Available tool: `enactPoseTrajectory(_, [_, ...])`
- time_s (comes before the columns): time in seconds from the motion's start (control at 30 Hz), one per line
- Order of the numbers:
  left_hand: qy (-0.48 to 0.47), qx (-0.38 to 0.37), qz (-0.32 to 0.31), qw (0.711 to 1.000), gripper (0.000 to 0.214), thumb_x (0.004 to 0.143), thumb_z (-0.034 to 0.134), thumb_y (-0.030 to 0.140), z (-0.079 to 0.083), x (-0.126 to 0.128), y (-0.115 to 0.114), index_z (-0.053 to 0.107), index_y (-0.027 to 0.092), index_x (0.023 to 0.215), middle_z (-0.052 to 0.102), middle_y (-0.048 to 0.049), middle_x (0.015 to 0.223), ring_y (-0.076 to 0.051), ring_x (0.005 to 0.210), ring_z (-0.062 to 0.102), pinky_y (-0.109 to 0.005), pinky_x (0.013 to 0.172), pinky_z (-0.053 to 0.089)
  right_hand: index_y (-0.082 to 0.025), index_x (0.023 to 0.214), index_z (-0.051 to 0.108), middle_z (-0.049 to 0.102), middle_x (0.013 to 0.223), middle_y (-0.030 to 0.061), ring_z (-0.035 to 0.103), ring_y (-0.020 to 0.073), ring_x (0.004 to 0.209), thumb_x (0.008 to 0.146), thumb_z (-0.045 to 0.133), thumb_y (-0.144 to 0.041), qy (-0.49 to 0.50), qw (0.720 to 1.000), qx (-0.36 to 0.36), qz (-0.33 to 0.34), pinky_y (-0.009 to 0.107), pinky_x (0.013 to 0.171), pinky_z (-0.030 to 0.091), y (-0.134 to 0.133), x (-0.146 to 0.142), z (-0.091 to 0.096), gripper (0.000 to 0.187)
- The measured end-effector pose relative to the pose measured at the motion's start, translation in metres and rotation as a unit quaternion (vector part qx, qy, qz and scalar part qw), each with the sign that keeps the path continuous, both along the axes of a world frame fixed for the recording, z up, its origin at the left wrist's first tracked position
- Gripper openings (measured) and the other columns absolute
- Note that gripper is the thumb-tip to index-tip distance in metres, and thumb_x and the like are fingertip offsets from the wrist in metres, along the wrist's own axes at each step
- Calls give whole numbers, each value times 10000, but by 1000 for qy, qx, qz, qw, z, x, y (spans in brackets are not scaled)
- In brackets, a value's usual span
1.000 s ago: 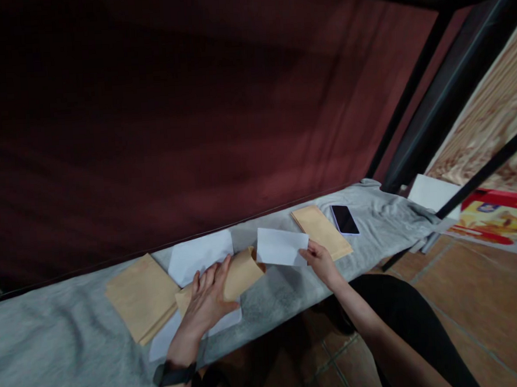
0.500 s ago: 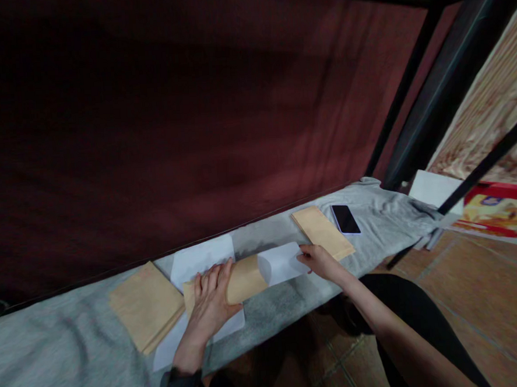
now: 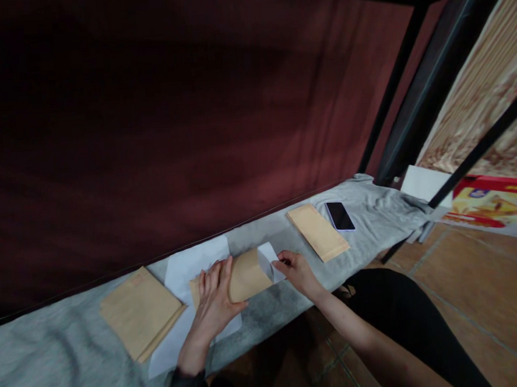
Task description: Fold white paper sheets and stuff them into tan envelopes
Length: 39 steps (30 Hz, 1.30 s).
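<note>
Oblong tan paper envelope (image 3: 248,275), on grey-cloth-covered table (image 3: 40,341); left hand (image 3: 213,302) presses it, fingers spread. Rectangular white paper sheet (image 3: 267,254), bowed, seemingly part inside envelope's right end; right hand (image 3: 299,273) pinches outer edge, fingers nearly together. Advisable: level, straight push, corners unbent.

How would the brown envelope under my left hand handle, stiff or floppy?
The brown envelope looks thin and bows at its open end, so it's probably light and bendy. It lies low, so it seems unlikely to tip. Resting partly on smooth-looking white paper, it might slide without your left hand on it.
</note>
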<state>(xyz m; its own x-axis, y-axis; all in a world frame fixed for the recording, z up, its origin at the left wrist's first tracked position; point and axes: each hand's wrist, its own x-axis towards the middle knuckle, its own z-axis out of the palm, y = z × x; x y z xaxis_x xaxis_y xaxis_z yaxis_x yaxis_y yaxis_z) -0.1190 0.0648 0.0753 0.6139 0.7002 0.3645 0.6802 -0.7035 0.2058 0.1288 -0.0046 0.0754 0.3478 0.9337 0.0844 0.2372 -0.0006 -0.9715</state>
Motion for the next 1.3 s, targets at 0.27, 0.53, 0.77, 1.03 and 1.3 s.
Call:
enactPoseTrajectory(0.27, [-17, 8, -19, 1000, 1167, 698, 753, 353, 0, 5, -1, 9, 260, 1592, 395, -154, 1497, -389, 1415, 354, -638, 1168, 191, -221, 701, 699, 649, 922, 40, 622, 178, 857, 757, 673, -164, -103, 991, 43, -70, 283, 769, 498, 7, -26, -3, 84])
enactPoseTrajectory(0.53, [-17, 19, -21, 999, 1150, 713, 748, 372, -1, 7, 0, 16, 255, 1591, 387, -165, 1497, -396, 1417, 351, -644, 1164, 199, -212, 803, 739, 709, 801, 25, 627, 167, 708, 821, 567, -182, -75, 996, -5, -48, 256, 648, 453, 8, -31, -5, 175])
enactPoseTrajectory(0.77, [-17, 33, -25, 999, 1135, 722, 746, 378, 1, 8, -1, 29, 255, 1593, 396, -161, 1490, -390, 1416, 354, -634, 1171, 194, -207, 832, 691, 702, 744, 5, 618, 156, 650, 791, 530, -173, -49, 996, 26, -74, 246, 624, 451, 5, -30, -4, 169])
enactPoseTrajectory(1.03, [-8, 39, -28, 999, 1132, 732, 741, 366, 4, 11, -2, 9, 265, 1589, 400, -163, 1480, -391, 1412, 359, -638, 1167, 198, -220, 864, 626, 703, 798, 1, 642, 160, 716, 781, 485, -162, -46, 995, 38, -79, 256, 688, 479, 4, -26, -5, 173])
enactPoseTrajectory(1.3, [-14, 34, -30, 999, 1120, 726, 741, 370, 1, 12, -1, 41, 262, 1594, 399, -158, 1501, -382, 1422, 351, -631, 1180, 175, -227, 934, 558, 674, 834, -4, 637, 176, 747, 729, 555, -197, 2, 992, 63, -110, 281, 682, 485, 7, -26, -12, 207])
